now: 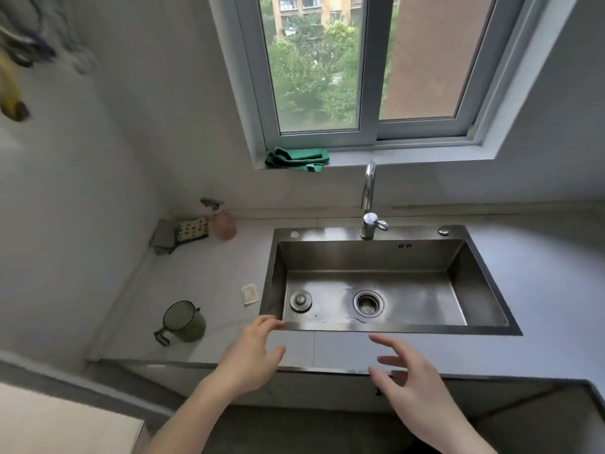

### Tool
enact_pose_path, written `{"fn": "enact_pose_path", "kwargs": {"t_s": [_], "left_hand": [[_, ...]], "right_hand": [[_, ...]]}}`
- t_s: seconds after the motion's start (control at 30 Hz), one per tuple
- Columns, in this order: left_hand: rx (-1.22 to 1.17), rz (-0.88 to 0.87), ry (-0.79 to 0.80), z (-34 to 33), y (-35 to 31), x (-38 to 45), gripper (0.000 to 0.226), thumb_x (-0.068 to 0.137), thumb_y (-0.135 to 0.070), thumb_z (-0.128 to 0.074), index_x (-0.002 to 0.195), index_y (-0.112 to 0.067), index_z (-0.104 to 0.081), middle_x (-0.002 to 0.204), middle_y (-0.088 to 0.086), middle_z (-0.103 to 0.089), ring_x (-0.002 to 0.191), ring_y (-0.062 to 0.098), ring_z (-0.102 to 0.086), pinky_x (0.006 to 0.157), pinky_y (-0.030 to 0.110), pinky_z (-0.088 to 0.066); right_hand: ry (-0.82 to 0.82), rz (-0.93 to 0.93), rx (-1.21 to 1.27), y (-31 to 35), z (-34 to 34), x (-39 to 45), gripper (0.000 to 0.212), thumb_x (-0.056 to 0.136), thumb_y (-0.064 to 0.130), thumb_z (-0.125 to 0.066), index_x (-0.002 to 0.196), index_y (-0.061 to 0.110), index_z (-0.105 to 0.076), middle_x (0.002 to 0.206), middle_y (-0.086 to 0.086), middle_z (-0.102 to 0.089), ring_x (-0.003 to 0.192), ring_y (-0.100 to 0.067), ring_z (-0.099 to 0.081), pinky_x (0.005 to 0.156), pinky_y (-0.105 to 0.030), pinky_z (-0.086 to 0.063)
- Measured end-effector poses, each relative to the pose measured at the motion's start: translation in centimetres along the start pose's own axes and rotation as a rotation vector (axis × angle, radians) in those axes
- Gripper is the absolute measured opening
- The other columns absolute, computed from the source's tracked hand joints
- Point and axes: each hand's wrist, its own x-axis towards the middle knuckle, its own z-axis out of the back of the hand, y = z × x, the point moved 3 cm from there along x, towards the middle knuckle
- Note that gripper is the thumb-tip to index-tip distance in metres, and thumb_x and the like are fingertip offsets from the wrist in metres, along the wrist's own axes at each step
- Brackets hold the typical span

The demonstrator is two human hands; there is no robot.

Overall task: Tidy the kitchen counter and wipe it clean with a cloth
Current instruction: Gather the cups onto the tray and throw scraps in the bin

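A pale grey counter (209,276) runs round a steel sink (376,327). On the windowsill lies a folded green cloth (296,157). A dark green mug (183,321) lies on its side on the counter left of the sink. A small white packet (249,293) sits near the sink's left rim. In the back left corner stand a pink spray bottle (223,224), a patterned sponge (192,228) and a grey rag (162,237). My left hand (250,358) hovers with relaxed fingers over the sink's front left corner. My right hand (409,385) is spread above the counter's front edge. Both hold nothing.
A chrome tap (369,204) rises behind the basin. A drain strainer (369,303) and a loose plug (300,300) sit in the sink bottom. The window (363,67) is above. Blurred utensils (19,54) hang on the left wall.
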Motion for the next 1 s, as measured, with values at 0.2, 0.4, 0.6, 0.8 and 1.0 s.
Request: {"fn": "enact_pose_path", "kwargs": {"t_s": [0.2,0.4,0.6,0.8,1.0], "left_hand": [[-0.036,0.265,-0.122,2.8,7.4,-2.2,0.05,0.092,-0.036,-0.065,0.14,-0.029,-0.05,0.149,-0.009,-0.04,0.135,0.014,-0.045,0.112,0.036,-0.041],[-0.123,0.505,-0.279,5.1,16.3,-3.4,0.056,0.089,-0.033,-0.072,0.139,-0.018,-0.052,0.142,0.006,-0.048,0.128,0.026,-0.052,0.109,0.044,-0.043],[-0.356,0.732,-0.354,5.5,23.4,1.5,0.073,0.092,-0.044,-0.066,0.149,-0.007,-0.039,0.151,0.02,-0.04,0.136,0.039,-0.042,0.113,0.047,-0.036],[-0.419,0.807,-0.238,7.1,29.0,6.5,0.071,0.094,-0.047,-0.06,0.15,-0.012,-0.037,0.145,0.016,-0.049,0.105,0.037,-0.066,0.07,0.039,-0.057],[-0.378,0.805,0.027,5.9,31.3,7.8,0.037,0.102,-0.039,-0.048,0.103,-0.006,-0.065,0.085,0.012,-0.074,0.068,0.025,-0.069,0.06,0.028,-0.047]], "right_hand": [[0.077,-0.016,0.011,-0.6,-1.9,1.1,0.04,0.089,0.026,-0.075,0.119,0.05,-0.062,0.118,0.021,-0.066,0.109,0.005,-0.063,0.087,-0.025,-0.057],[0.179,-0.003,-0.032,0.4,-6.0,1.5,0.041,0.091,0.034,-0.072,0.124,0.054,-0.056,0.122,0.028,-0.06,0.113,0.014,-0.056,0.09,-0.022,-0.051],[0.141,-0.061,-0.059,1.5,-7.5,2.7,0.041,0.092,0.036,-0.071,0.126,0.052,-0.055,0.125,0.028,-0.059,0.112,0.015,-0.054,0.087,-0.015,-0.049],[0.078,-0.124,-0.015,4.0,-11.5,6.8,0.039,0.093,0.032,-0.07,0.125,0.05,-0.057,0.127,0.029,-0.057,0.111,0.015,-0.055,0.092,-0.021,-0.052],[0.051,-0.172,-0.02,4.7,-15.4,8.3,0.042,0.093,0.036,-0.07,0.126,0.053,-0.053,0.129,0.033,-0.051,0.111,0.011,-0.057,0.092,-0.022,-0.053]]}}
